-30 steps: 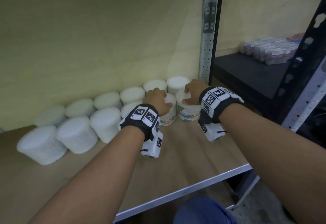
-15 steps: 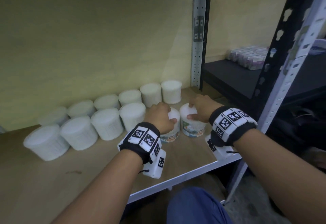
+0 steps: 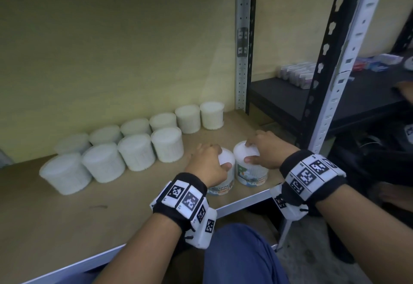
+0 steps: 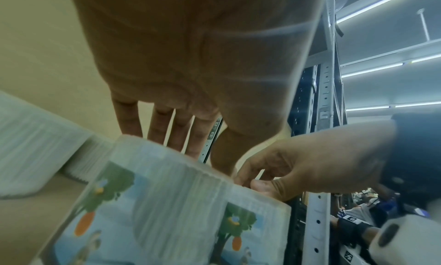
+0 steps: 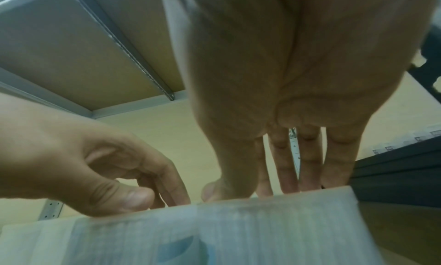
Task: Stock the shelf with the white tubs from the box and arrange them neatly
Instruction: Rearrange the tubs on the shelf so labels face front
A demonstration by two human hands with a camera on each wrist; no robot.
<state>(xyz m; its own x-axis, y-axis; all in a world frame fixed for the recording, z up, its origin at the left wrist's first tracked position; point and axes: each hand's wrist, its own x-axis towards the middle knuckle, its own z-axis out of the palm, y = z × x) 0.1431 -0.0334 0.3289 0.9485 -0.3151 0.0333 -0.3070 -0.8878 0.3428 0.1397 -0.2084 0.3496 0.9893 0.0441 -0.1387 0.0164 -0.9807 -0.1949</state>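
Both tubs have come forward since a second ago: they were tucked in by the front row and now they sit close to the front lip of the shelf (image 3: 125, 196), well clear of the others. View has swung too, so I see more of the black rack on the right.

My left hand (image 3: 206, 165) is clamped over the top of the left tub (image 3: 224, 186), fingers curled down its far side and thumb on the near side. My right hand (image 3: 266, 149) is doing the same on the right tub (image 3: 253, 172), fingers draped over the lid, thumb pressing the near edge. Those two tubs stand upright and touch each other, printed labels facing me.

From the left wrist cam, the fingers (image 4: 181, 129) reach down behind the lid rim and the label with a green tree and orange carrot fills the bottom of the view. The right hand (image 4: 307, 165) shows there as well, pinching its tub's rim. The right wrist cam is blurry, but the right fingers (image 5: 288, 167) go down behind the lid.

Behind them, the stocked white tubs (image 3: 136, 151) stand in two rows running diagonally toward the grey upright post (image 3: 242, 44), back row against the yellowish wall. Small boxes (image 3: 295, 75) sit on the dark shelf next door.
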